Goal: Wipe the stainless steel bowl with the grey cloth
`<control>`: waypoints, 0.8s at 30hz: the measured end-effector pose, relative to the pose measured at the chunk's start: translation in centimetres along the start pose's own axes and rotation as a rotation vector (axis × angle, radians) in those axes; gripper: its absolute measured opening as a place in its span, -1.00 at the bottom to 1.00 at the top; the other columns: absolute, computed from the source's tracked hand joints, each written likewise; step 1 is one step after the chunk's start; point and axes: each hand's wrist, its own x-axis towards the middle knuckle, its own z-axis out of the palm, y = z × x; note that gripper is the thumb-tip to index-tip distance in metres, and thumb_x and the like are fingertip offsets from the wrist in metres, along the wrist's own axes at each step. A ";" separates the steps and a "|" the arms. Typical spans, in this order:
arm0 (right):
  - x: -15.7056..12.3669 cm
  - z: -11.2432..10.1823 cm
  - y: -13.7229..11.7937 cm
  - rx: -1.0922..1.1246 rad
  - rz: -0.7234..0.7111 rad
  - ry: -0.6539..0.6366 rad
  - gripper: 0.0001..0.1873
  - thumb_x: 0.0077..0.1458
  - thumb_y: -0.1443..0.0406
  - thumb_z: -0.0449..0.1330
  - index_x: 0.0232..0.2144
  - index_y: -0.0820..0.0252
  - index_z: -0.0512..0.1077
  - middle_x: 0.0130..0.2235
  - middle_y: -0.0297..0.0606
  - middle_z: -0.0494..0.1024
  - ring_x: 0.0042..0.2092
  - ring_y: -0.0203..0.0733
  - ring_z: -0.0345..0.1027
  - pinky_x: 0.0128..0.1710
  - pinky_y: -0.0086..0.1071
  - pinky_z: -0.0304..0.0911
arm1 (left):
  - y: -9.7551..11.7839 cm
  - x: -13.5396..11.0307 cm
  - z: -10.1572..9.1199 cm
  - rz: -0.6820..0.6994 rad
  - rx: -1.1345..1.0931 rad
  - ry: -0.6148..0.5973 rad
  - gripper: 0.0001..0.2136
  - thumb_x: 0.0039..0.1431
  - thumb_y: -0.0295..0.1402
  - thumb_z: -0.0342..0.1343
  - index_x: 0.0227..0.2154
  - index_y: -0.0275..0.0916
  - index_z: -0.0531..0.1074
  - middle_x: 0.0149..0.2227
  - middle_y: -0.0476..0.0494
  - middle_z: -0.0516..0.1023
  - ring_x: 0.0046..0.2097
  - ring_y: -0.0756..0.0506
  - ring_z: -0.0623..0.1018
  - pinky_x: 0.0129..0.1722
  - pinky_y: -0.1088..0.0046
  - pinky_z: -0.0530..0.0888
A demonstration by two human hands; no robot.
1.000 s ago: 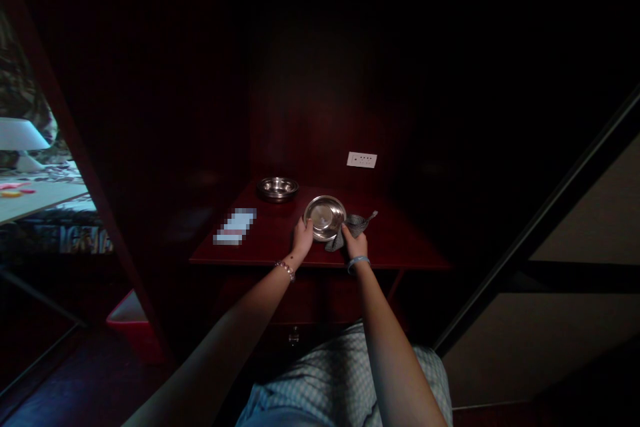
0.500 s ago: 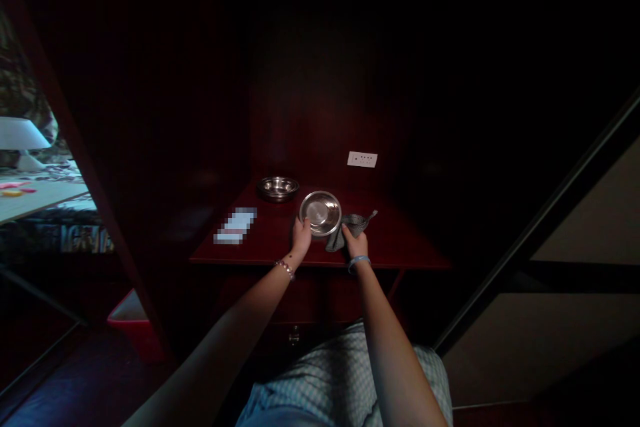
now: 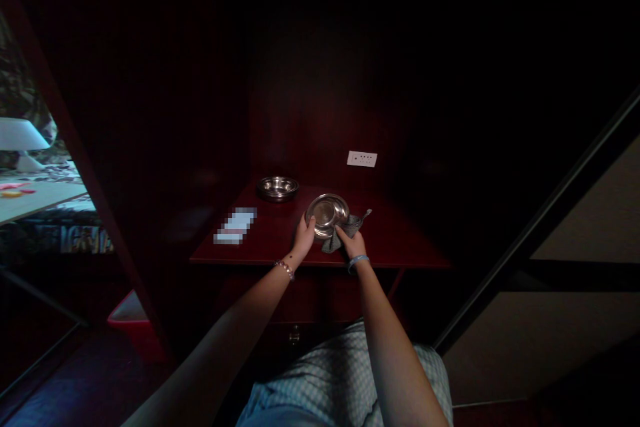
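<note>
Glowing at the far left is a white lampshade (image 3: 23, 135), with a red bin (image 3: 137, 328) on the floor nearer the middle. A pixelated pale rectangle (image 3: 236, 225), too masked to identify, lies on the left part of the dark-red desktop (image 3: 405, 240). Behind it, to its right, sit what look like nested stainless-steel dishes (image 3: 277, 197). Next comes the left hand (image 3: 303, 237), thumb over the rim of a round stainless-steel dish (image 3: 325, 213), its other fingers mostly hidden; the dish is tilted, hollow towards the wearer, over the middle of the desktop. At its right edge, the right hand (image 3: 353, 241) pinches a grey cloth (image 3: 357, 221) against the rim. A white socket plate (image 3: 362, 159) is on the wall behind. Wiping seems under way on this dish; how much is done, or whether the nested ones are finished, I cannot tell.
</note>
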 end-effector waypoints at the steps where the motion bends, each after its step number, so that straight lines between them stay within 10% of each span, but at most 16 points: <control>1: 0.0 0.0 0.0 -0.006 0.000 0.000 -0.51 -0.23 0.05 0.29 -0.27 0.26 0.50 -0.21 -0.14 0.59 -0.11 -0.03 0.45 -0.08 -0.25 0.31 | 0.1 0.0 0.0 0.010 -0.010 -0.022 -0.69 0.19 -0.33 -0.06 -0.02 -0.28 0.32 -0.01 -0.23 0.47 0.03 -0.10 0.45 0.04 0.40 0.34; 24: 0.3 -0.3 0.2 0.003 -0.023 0.010 -0.53 -0.19 0.07 0.26 -0.25 0.27 0.50 -0.17 -0.13 0.58 -0.08 -0.03 0.43 -0.05 -0.23 0.28 | 0.9 -0.4 0.2 0.031 -0.031 -0.132 -0.73 0.19 -0.32 -0.06 -0.13 -0.30 0.40 -0.09 -0.22 0.53 -0.07 -0.08 0.51 -0.02 0.40 0.39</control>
